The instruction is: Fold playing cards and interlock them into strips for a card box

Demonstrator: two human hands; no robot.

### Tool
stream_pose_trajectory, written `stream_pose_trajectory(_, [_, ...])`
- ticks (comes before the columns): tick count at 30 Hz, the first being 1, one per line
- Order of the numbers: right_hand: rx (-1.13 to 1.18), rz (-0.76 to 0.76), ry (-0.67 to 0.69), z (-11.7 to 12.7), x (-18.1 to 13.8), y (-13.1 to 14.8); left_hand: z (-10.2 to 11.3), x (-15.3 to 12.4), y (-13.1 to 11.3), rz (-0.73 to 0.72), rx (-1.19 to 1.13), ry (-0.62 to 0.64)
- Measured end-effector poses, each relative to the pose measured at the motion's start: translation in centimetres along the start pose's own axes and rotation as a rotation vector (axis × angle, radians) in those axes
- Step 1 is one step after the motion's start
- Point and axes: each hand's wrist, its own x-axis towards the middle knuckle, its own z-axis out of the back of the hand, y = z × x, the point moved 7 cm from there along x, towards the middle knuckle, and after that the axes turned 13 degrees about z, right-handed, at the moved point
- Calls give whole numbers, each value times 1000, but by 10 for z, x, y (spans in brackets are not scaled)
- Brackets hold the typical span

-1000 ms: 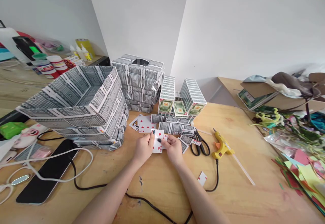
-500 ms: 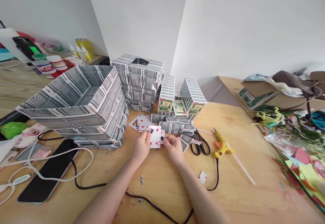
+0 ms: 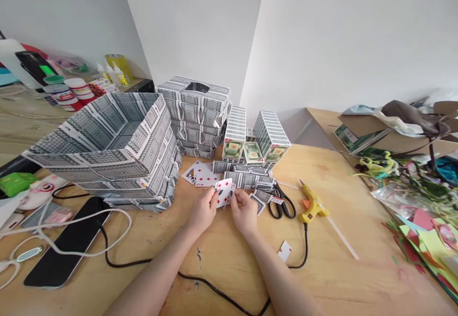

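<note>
Held cards [image 3: 223, 193]: red 5 near upper right corner, red 4 lower down, red diamond signs between. Court card [image 3: 191, 174] on surface [image 3: 150, 237]: corner letter looks like Q. Diamond card [image 3: 211, 173] beside it: red diamonds, corner number too small. Green card box [image 3: 233, 150]: round emblem, lettering unreadable. Red-and-white tub [image 3: 64, 97]: label unreadable.

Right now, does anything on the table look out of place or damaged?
One oddity: a small card scrap lies alone near the black cable. It may have been cut, as it looks smaller than the held cards.
</note>
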Motion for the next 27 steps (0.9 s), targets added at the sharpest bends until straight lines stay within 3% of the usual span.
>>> stream_pose_trajectory(4, [-261,27,-88,4,-6,2,-2,-8,-12,-120,35,-15])
stream_pose_trajectory(6, [-273,8,-107,5,-8,1,-3,-10,-16,-165,51,-27])
stream_pose_trajectory(13, [254,-129,-71,-3,2,-6,-1,-6,-11,-149,78,-51])
stream_pose_trajectory(16, [343,-143,-52,-5,4,-8,-1,-5,-9,-131,70,-52])
stream_pose_trajectory(27, [71,-96,-88,3,0,-11,-5,-8,-14,-195,145,-41])
